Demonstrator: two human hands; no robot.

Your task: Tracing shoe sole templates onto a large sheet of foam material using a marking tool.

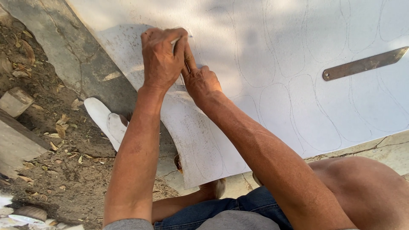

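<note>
A large white sheet [264,64] fills the view from 11 to 3 o'clock, covered in thin grey pencil outlines of rounded shapes. A dull brown-grey metal strip [364,64] lies at 2 o'clock. A speckled grey-white template [191,136] sits at centre. White cut pieces [104,119] at 9 o'clock rest on brown soil [51,170]. Blue denim [221,211] shows at 6 o'clock.

open white sheet [272,98] lies free right of both hands, up to the metal strip [364,64]; left, scrap cutouts [106,121] and a wood block [15,101] clutter the dirt.
</note>
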